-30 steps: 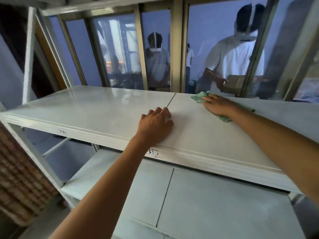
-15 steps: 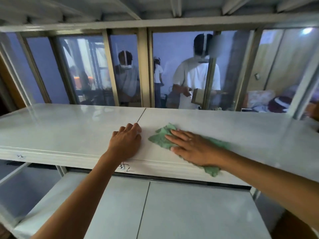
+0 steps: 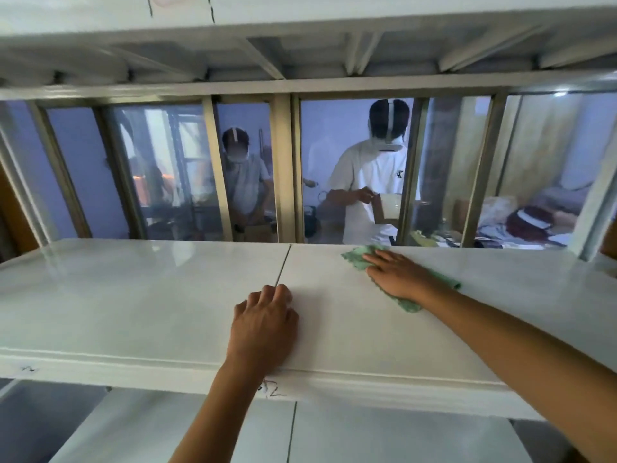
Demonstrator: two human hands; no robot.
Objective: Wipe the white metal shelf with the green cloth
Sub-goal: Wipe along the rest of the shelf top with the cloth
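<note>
Two bare hands lie on the glossy white metal shelf (image 3: 133,295), a flat panel split by a thin seam. The right hand (image 3: 397,275) presses straight fingers (image 3: 374,260) on the crumpled green cloth (image 3: 355,257) near the back edge; cloth pokes out beyond the fingertips and behind the wrist, its middle hidden. The left hand (image 3: 263,322) rests with fingers curled, gripping nothing, beside the seam.

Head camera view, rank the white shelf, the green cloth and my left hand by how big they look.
1. white shelf, largest by far.
2. left hand.
3. green cloth, smallest, but it lies farther off and partly under the right hand, so unsure.
</note>
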